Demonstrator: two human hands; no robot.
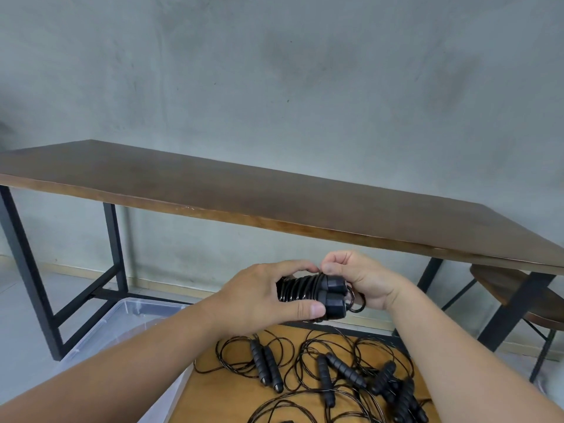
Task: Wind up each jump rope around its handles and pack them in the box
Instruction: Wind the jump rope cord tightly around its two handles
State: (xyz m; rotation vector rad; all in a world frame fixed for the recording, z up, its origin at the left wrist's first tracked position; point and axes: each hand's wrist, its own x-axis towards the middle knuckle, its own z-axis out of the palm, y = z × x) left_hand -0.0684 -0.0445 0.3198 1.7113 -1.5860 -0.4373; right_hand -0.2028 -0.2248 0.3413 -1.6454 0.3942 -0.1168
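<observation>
My left hand [262, 297] grips a black jump rope bundle [311, 296], two handles side by side with cord wound round them. At the handles' cap end my right hand [363, 280] pinches the cord between thumb and fingers, with a small loop of cord hanging below the caps. Below my hands, several unwound black jump ropes [329, 374] lie tangled on a small wooden table [213, 401]. A clear plastic box [122, 319] stands on the floor at the lower left, partly hidden by my left forearm.
A long dark wooden table [274, 196] on black metal legs runs across the view in front of a grey concrete wall. A round wooden stool [500, 282] stands under its right end. Grey floor shows at the left.
</observation>
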